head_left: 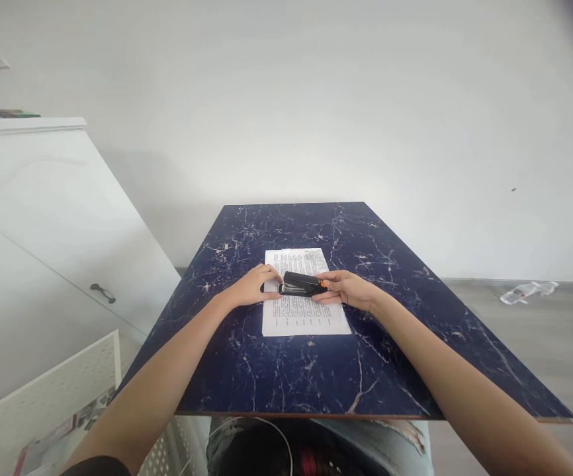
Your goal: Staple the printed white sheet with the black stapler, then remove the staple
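Note:
A black stapler [302, 285] with an orange detail at its rear end lies crosswise over printed sheets of paper [306, 324]. Its top arm is lifted off the base at the left end, so a gap shows between them. My right hand [349, 289] grips the rear of the stapler, fingers and thumb wrapped round it. At the front tip is my left hand [254, 285], its thumb and forefinger on either side of the base's end and seeming to touch it. Whether a staple strip sits inside is too small to tell.
The sheets rest on a dark blue marble-patterned table [286, 377]. A white cabinet [43, 218] with a dark handle stands to the left, above a white perforated board [68, 370]. A clear plastic wrapper [519, 293] lies on the floor at right.

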A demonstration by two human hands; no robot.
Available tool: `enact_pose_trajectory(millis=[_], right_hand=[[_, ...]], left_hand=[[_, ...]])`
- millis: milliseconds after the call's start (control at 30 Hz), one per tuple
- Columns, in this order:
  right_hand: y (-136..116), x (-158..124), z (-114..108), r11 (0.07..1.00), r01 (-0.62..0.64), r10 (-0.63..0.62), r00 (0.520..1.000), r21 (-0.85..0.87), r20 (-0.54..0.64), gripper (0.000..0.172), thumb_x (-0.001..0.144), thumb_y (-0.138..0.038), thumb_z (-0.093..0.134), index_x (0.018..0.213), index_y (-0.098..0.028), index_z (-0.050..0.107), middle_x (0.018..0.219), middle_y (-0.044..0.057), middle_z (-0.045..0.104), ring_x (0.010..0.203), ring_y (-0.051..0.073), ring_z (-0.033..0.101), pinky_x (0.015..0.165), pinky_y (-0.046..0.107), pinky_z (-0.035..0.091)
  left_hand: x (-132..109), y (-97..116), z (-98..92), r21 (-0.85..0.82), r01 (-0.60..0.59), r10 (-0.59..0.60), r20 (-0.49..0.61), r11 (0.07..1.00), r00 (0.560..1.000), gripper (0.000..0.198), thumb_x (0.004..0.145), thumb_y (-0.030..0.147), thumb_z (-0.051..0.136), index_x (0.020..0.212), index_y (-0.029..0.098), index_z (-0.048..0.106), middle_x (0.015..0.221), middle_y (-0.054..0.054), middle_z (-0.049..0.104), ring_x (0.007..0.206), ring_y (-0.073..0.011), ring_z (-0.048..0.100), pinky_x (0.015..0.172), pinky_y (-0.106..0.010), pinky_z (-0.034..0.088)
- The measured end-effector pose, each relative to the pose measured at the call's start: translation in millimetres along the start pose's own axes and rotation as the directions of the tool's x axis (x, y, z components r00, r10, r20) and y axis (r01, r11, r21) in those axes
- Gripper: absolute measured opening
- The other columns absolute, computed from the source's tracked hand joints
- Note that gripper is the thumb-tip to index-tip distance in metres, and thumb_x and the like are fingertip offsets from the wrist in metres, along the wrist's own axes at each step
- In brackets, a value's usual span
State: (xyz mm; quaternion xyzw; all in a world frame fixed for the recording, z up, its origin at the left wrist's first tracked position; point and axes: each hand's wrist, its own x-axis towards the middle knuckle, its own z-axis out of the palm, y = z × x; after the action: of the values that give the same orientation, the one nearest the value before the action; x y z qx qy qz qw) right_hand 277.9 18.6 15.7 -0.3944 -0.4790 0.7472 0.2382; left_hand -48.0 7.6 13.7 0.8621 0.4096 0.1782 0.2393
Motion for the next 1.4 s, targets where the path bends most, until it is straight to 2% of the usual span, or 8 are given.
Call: enact_pose_trajectory(millis=[333,767,967,1100,1167,1233,1300,1400], right_hand=[[1,0,-1,1.0,0.012,-0.012,1.0,-0.007,-0.011,0.038,0.098,-0.012,0.063,0.135,-0.007,0.063,0.123,0.022,0.074,0.105,0.029,0.077,0.097,0.038,0.064],[-2,0,4,0.999,0.01,-0.012,0.998,-0.036,-0.065,0.034,0.099,-0.007,0.057,0.132,-0.006,0.062,0.119,0.022,0.075,0.101,0.028,0.078,0.091,0.035,0.067],[-4,-2,8,1.0,-0.01,0.007,0.996,-0.023,-0.089,0.033,0.098,-0.007,0.058,0.13,-0.008,0.064,0.116,0.02,0.076,0.1,0.026,0.078,0.09,0.033,0.067],[-4,-3,9,0.999,-0.001,-0.004,0.996,-0.05,-0.092,0.032,0.094,-0.014,0.067,0.126,-0.011,0.068,0.114,0.018,0.077,0.098,0.025,0.078,0.087,0.033,0.066],[-3,-3,7,0.989,0.042,-0.057,0.993,-0.145,-0.102,0.034,0.093,-0.025,0.071,0.126,-0.014,0.07,0.104,0.014,0.078,0.085,0.023,0.078,0.078,0.033,0.065],[0,-1,4,0.934,0.124,-0.176,0.976,-0.336,-0.126,0.04,0.093,-0.04,0.072,0.125,-0.017,0.072,0.092,0.01,0.078,0.064,0.018,0.071,0.064,0.032,0.06],[3,3,2,0.796,0.212,-0.341,0.931,-0.566,-0.132,0.045,0.089,-0.051,0.073,0.122,-0.02,0.075,0.087,0.007,0.076,0.054,0.014,0.059,0.056,0.032,0.051],[7,10,4,0.497,0.312,-0.555,0.831,-0.81,-0.021,0.045,0.079,-0.049,0.083,0.116,-0.024,0.077,0.097,0.006,0.074,0.07,0.018,0.06,0.066,0.035,0.049]], left_hand=[[1,-1,1.1,0.001,-0.01,0.01,-0.007,1.0,1.0,0.043,0.088,0.055,0.07,0.121,0.027,0.071,0.127,-0.01,0.064,0.123,-0.0327,0.054,0.105,-0.051,0.045],[0,-2,0.5,0.01,-0.021,0.021,-0.002,1.0,1.0,0.042,0.089,0.055,0.07,0.12,0.027,0.07,0.127,-0.01,0.063,0.124,-0.0323,0.053,0.106,-0.05,0.044],[0,0,-0.1,0.014,0.014,-0.014,0.019,1.0,1.0,0.044,0.089,0.055,0.069,0.121,0.025,0.068,0.128,-0.011,0.062,0.123,-0.0319,0.052,0.101,-0.048,0.045],[0,1,-0.8,0.022,0.009,-0.009,0.019,1.0,1.0,0.043,0.09,0.054,0.069,0.12,0.023,0.068,0.127,-0.011,0.062,0.122,-0.0317,0.052,0.101,-0.047,0.045],[0,0,-0.4,0.023,0.005,-0.005,0.014,1.0,1.0,0.042,0.09,0.053,0.069,0.12,0.023,0.068,0.127,-0.011,0.062,0.122,-0.0317,0.052,0.101,-0.046,0.045],[1,-1,0.4,0.024,-0.001,0.001,0.011,1.0,1.0,0.041,0.09,0.052,0.07,0.12,0.023,0.068,0.127,-0.011,0.062,0.121,-0.0315,0.053,0.101,-0.046,0.045],[1,-3,1.2,0.029,-0.014,0.014,0.003,0.999,1.0,0.04,0.09,0.05,0.07,0.119,0.023,0.068,0.126,-0.011,0.063,0.121,-0.0312,0.053,0.101,-0.046,0.045],[0,-3,2.2,0.03,-0.028,0.028,-0.001,0.999,1.0,0.038,0.09,0.049,0.071,0.118,0.023,0.069,0.124,-0.011,0.064,0.12,-0.0314,0.054,0.101,-0.047,0.045]])
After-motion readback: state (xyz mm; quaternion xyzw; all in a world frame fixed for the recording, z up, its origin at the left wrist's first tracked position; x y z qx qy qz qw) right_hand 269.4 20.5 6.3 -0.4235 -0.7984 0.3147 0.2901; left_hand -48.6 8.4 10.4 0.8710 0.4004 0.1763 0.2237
